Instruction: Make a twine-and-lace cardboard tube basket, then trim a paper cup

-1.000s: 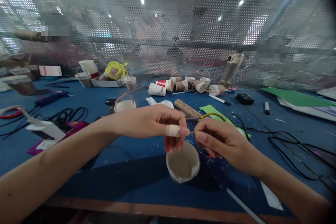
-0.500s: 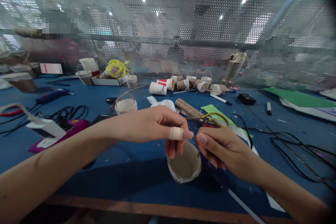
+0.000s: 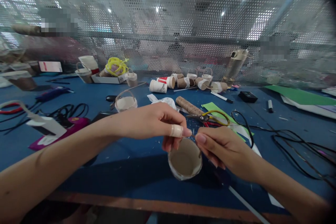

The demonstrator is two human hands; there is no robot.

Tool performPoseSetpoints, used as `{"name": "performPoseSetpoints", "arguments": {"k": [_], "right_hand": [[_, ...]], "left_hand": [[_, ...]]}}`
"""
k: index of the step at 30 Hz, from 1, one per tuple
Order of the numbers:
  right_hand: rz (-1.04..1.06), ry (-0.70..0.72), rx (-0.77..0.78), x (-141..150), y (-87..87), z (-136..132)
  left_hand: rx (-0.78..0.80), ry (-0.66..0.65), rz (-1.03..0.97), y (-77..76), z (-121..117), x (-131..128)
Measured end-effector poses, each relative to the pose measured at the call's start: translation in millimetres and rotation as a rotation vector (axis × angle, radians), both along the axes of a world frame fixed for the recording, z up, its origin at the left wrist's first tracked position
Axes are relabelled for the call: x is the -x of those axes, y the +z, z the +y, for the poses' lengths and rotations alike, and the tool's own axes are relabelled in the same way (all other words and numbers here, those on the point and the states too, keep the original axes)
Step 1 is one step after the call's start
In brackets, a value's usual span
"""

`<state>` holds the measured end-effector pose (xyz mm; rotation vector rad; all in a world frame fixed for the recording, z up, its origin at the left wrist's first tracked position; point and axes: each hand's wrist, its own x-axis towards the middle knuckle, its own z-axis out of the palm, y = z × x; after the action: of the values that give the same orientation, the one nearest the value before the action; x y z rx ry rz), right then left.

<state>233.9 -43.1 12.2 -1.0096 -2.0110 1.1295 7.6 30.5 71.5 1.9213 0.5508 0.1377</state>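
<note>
My left hand point(image 3: 170, 126), with a bandage point(image 3: 176, 131) around the thumb, is closed in a pinch. Close against its fingertips, my right hand point(image 3: 217, 143) pinches too. A short piece of thin brown strand point(image 3: 193, 135) shows between the two pinches; it looks like twine, but most of it is covered by fingers. Just below, an open paper cup point(image 3: 185, 162) stands on the table, with a whitish rim and a greyish-brown inside. Fingers of my left hand overlap its far rim. A bit of brown cord point(image 3: 200, 154) sits at the rim's right side.
Behind the hands lie yellow-handled scissors point(image 3: 203, 117), a twine roll point(image 3: 189, 106) and green paper point(image 3: 214, 108). A small handled cup point(image 3: 126, 103) stands left. Black cables point(image 3: 286, 140) run right; a power strip point(image 3: 60, 133) and glue gun point(image 3: 52, 94) lie left. A perforated screen point(image 3: 168, 24) closes the back.
Both hands remain pinched together over the cup with hardly any movement. The view has shifted very slightly.
</note>
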Motion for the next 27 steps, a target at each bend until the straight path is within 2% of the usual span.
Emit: {"name": "performPoseSetpoints", "arguments": {"k": [6,11,19,22,27], "right_hand": [[-0.021,-0.003,-0.016,-0.5,-2.2,0.0],[0.042,-0.042,-0.012,-3.6,-0.8,0.6],[0.097,-0.091,-0.149,-0.6,-0.3,3.5],[0.097,-0.090,-0.100,-1.7,-2.7,2.9],[0.101,-0.029,0.061,-4.5,-6.0,2.6]], "left_hand": [[0.032,-0.024,-0.024,-3.6,2.5,-0.4],[-0.050,-0.091,-0.083,1.4,4.3,1.7],[-0.126,-0.153,0.014,7.7,6.6,7.5],[-0.042,-0.179,-0.010,6.2,3.5,6.9],[0.061,-0.113,-0.079,4.7,-1.7,3.1]]}}
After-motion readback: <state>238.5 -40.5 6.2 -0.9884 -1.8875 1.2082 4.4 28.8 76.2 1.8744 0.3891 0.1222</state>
